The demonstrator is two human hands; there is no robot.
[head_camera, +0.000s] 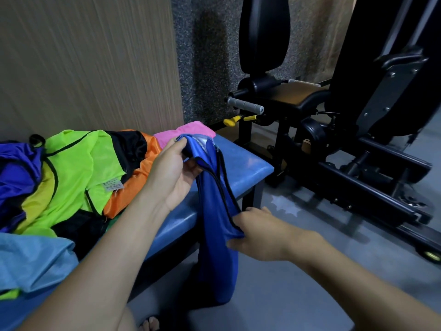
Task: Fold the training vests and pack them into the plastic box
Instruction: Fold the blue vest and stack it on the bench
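The left hand (175, 170) grips the upper end of a blue vest (216, 211), fingers curled round a bunched strap near the far right end of the tabletop (248, 168). The right hand (256, 232) pinches the vest's black-trimmed edge lower down, off the tabletop's near right side, so the cloth hangs between the two hands and droops toward the floor (298, 283).

The step in hand looks like the start of a fold: the vest is picked out and being drawn straight, not yet laid flat. Next it likely needs spreading out on the bare blue tabletop, straps aligned, before it is doubled over.

The other vests lie heaped at the left: a neon green vest (78, 168), an orange vest (133, 185), a pink vest (188, 131) and a light blue vest (33, 261). The plastic box is not in view.
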